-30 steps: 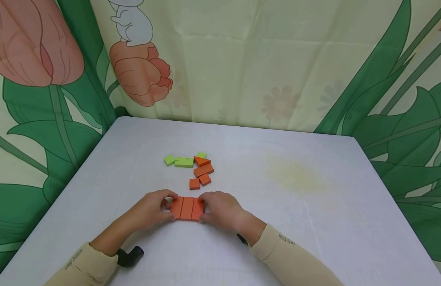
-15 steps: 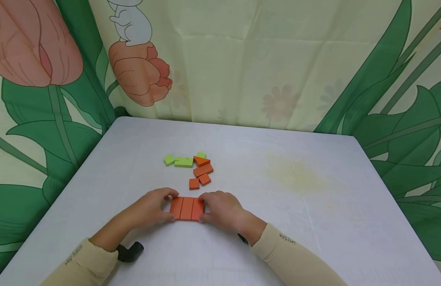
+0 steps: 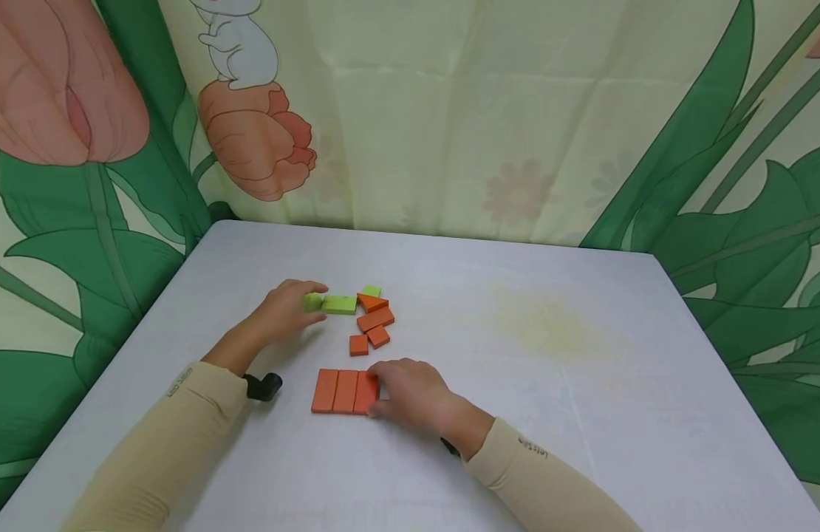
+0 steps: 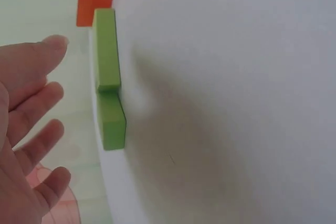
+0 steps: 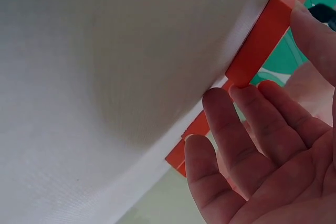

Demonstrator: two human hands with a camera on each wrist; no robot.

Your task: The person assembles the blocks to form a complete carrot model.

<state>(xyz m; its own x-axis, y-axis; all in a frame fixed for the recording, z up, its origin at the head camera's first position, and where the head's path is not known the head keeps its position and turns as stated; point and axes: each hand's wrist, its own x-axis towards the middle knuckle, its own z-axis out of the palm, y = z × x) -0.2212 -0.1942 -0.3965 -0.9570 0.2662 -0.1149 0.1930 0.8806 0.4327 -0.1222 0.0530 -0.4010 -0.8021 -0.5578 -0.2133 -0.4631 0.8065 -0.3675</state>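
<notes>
Green block [image 3: 313, 301]: my left hand [image 3: 285, 309] reaches it, fingers loose, not yet gripping.
Orange row [image 3: 344, 391]: my right hand [image 3: 410, 391] steadies its end, fingers straight.
Next: I judge a pinch on the green.

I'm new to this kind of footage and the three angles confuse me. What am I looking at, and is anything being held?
No machine here: a person works with bare hands. The wide picture comes from a camera on their head; the two close-ups come from cameras on each wrist, so the table looks tilted there.

On the white table lies a row of three orange blocks side by side. The right hand rests against that row's right end, fingers straight. Farther back lie loose orange pieces and green blocks. The left hand reaches to the small green block at the left end, fingers open in the wrist view; whether it touches is unclear. Nothing is lifted.
</notes>
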